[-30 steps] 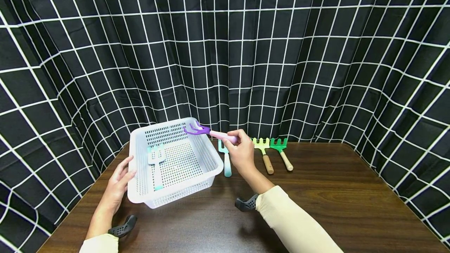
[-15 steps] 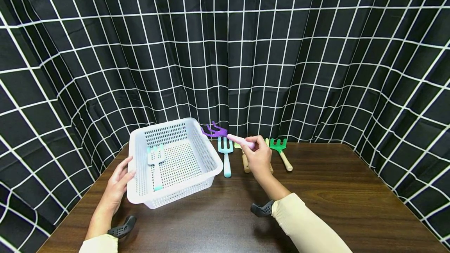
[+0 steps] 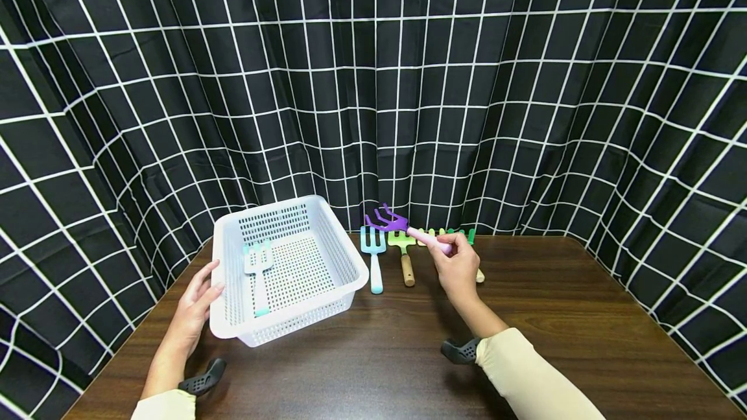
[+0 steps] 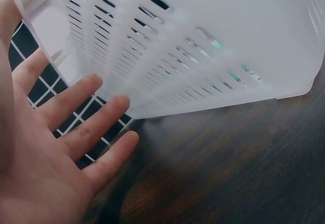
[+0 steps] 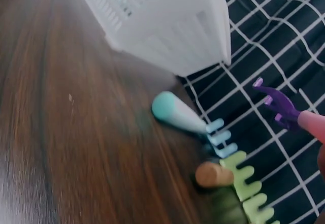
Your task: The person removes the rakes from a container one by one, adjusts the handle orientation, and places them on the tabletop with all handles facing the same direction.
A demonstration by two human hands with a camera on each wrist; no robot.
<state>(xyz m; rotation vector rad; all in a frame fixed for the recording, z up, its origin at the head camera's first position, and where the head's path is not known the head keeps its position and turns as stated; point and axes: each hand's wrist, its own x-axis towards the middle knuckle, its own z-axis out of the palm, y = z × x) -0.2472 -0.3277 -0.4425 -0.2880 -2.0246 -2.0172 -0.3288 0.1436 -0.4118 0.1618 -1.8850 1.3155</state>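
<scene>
My right hand [image 3: 458, 268] pinches the pink handle of a hand rake [image 3: 397, 224] with purple tines, held above the tools at the back of the table. In the right wrist view the purple tines [image 5: 278, 104] point toward the basket. My left hand [image 3: 195, 306] touches the left rim of a white plastic basket [image 3: 344, 245], its fingers fairly straight in the left wrist view. Inside the basket lies a white hand fork [image 3: 260, 277] with aqua ends. An aqua hand fork [image 3: 375, 258] lies on the table to the basket's right.
Right of the aqua fork lies a lime-green rake [image 3: 405, 258] with a wooden handle. Another yellow-green rake and a green rake [image 3: 470, 236] are partly hidden by my right hand. A black gridded curtain [image 3: 373, 83] hangs behind the wooden table [image 3: 560, 316].
My right hand has carried the purple hand rake rightward from over the basket to above the row of tools. The left hand and the basket have stayed in place.
</scene>
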